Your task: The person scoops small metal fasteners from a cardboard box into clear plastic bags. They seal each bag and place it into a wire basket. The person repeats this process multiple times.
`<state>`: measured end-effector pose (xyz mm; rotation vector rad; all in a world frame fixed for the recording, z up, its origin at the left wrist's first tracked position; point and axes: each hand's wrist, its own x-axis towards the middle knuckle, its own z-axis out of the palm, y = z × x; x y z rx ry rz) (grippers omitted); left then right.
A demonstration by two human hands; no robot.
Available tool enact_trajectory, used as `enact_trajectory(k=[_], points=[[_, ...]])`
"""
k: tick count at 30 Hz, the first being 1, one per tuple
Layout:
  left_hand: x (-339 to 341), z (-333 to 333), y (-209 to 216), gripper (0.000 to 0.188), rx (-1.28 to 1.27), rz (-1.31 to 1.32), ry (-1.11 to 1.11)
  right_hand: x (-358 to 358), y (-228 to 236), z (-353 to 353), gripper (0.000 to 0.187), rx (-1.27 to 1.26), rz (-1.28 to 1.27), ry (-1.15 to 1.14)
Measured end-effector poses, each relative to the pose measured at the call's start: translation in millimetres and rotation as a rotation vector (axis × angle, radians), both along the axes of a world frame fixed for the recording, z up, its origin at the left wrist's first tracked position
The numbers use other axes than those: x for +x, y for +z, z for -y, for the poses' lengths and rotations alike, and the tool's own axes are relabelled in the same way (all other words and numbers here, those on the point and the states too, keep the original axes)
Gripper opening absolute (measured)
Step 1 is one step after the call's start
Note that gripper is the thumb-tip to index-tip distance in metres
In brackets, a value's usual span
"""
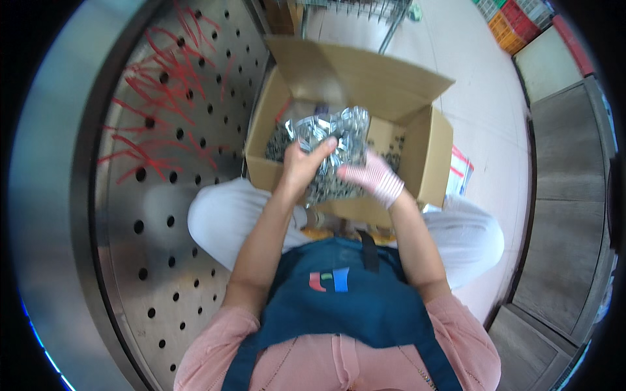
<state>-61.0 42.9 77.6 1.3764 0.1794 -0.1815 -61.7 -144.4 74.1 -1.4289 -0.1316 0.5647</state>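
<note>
A clear, shiny plastic bag (350, 130) with small dark and pale pieces in it is held up over an open cardboard box (365, 78). My bare left hand (305, 163) grips the bag from its left side, thumb laid across the front. On the right side my right hand (375, 177), in a pink-and-white striped glove with bare fingertips, presses its thumb to the plastic and holds it too. The fingers behind the bag are hidden. Inside the box, small dark pieces lie on both sides of the bag; what they are I cannot make out.
A perforated metal panel (195, 260) runs along my left, with thin red strips (169, 75) scattered on it. Behind the box stands a wire cart (385, 29). Coloured crates (520, 23) are stacked at the far right, and grey cabinets (564, 208) line the right side.
</note>
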Motion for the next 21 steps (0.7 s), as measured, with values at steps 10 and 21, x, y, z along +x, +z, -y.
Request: enact_trajectory(k=[10, 21], points=[[-8.4, 1.6, 27.9, 0.049, -0.309, -0.113, -0.147, 0.4, 22.7, -13.8, 0.049, -0.01, 0.129, -0.415], [-1.7, 8.3, 48.7, 0.062, -0.231, 0.273, -0.047, 1.8, 65.9, 5.3, 0.065, -0.032, 0.015, -0.301]])
